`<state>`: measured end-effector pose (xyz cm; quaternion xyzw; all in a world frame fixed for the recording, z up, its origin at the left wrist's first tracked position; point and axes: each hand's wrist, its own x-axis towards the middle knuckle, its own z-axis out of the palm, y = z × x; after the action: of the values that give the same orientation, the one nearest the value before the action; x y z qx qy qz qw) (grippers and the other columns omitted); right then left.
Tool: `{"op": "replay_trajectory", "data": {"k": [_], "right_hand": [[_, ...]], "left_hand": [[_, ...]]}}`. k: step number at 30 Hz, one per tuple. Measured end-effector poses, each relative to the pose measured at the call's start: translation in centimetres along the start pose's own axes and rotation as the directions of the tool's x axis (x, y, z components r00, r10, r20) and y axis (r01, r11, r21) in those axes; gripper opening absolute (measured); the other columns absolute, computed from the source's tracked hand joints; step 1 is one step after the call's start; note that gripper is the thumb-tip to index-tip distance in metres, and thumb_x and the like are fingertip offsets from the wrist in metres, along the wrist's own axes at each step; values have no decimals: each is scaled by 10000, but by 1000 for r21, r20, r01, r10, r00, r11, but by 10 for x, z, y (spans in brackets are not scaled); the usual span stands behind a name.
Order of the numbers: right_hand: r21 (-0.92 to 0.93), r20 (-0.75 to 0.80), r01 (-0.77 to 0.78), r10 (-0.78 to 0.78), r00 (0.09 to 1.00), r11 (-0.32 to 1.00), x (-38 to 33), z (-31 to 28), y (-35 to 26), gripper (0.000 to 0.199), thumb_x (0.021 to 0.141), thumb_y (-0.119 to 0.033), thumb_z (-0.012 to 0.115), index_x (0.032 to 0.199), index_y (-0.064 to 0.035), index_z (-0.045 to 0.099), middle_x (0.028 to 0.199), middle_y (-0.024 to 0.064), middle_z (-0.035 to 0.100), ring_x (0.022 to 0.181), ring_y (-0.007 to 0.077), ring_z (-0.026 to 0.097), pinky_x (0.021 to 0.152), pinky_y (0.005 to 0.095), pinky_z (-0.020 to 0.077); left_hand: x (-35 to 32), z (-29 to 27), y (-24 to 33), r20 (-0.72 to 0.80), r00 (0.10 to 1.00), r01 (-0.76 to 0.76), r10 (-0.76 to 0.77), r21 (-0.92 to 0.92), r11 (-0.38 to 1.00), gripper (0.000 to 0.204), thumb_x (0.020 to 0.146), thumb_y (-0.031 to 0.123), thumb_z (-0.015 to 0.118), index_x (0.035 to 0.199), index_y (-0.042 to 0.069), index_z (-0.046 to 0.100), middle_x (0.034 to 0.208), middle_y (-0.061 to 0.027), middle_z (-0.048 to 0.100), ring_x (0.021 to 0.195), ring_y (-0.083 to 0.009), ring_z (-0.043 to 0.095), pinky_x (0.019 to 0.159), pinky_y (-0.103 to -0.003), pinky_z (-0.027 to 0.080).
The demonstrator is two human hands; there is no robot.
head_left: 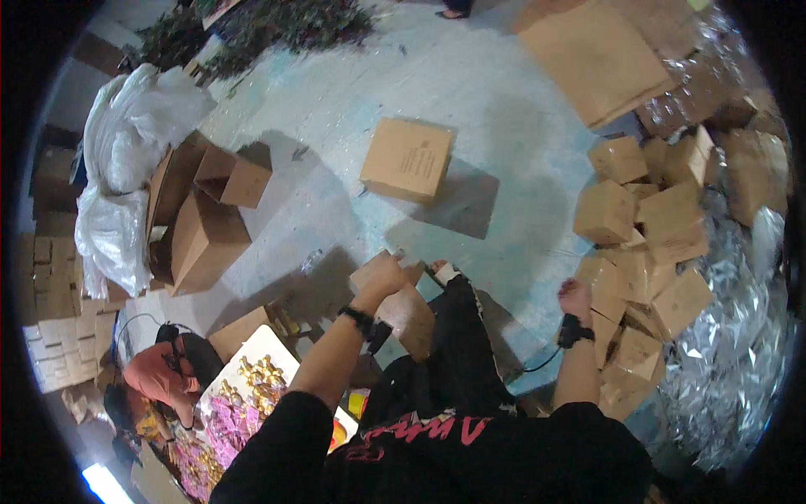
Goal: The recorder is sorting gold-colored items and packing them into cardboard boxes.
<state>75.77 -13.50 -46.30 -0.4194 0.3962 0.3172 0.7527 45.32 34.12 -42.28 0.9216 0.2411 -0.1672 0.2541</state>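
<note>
My left hand (pixel 385 275) is closed at the top of a small open cardboard box (pixel 409 321), whose flaps stick out on both sides of it. The box is by my dark-trousered leg; its inside is hidden by my hand. Out to the right, my right hand (pixel 575 299) is curled into a fist with nothing visible in it. Right beside that hand lies a heap of small closed cardboard boxes (pixel 604 210). Each wrist wears a black band. A closed cardboard box (pixel 407 160) sits on the floor ahead.
To my left, a white table (pixel 267 351) holds gold figures and pink packets; a person in an orange shirt (pixel 159 374) bends beside it. Open cartons (pixel 206 239) and clear plastic bags (pixel 130 134) lie farther left. Silvery wrapping (pixel 726 336) piles up at the right. A cable trails near my right wrist.
</note>
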Motion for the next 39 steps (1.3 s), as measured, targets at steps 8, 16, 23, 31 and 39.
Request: {"op": "replay_trajectory", "data": {"k": [8,16,23,31,39], "right_hand": [[-910,35,-93,298,954,404,206,227,216,687,885,-518,669,1232,48,492,1146,185,580,976,305,609,739,418,553],[-981,-52,-54,13,999,185,421,351,254,1037,769,-677,714,1435,50,391,1431,189,475,1261,377,502,889,508,523],[-818,218,115,118,969,563,422,278,281,827,852,-532,722,1436,-52,385,1373,120,485,1236,316,502,845,442,558],[-662,304,-43,321,897,748,317,267,213,635,993,-495,526,1451,-75,395,1409,73,479,1255,269,468,970,409,472],[-693,518,7,491,700,721,149,283,137,603,998,-515,498,1446,-119,422,1425,50,495,1212,248,508,952,396,461]], "left_hand": [[-262,101,-91,430,595,803,-679,-299,515,396,898,339,581,1085,4,679,925,-207,709,879,-345,699,795,-426,539],[-222,233,-44,441,484,573,-756,-812,-107,244,947,251,591,997,28,679,782,-61,684,643,-174,633,611,-311,513],[13,197,-148,-84,335,328,-939,-923,199,493,1044,379,435,1119,-56,652,1020,-152,697,919,-230,638,858,-347,484],[108,58,-245,101,723,573,-683,-641,512,683,980,611,449,1218,-2,632,1021,-134,692,869,-230,653,845,-371,508],[111,-133,-179,171,926,19,-335,-911,-411,1047,817,883,341,1413,37,501,1349,-202,576,1193,-309,580,1036,-464,431]]}}
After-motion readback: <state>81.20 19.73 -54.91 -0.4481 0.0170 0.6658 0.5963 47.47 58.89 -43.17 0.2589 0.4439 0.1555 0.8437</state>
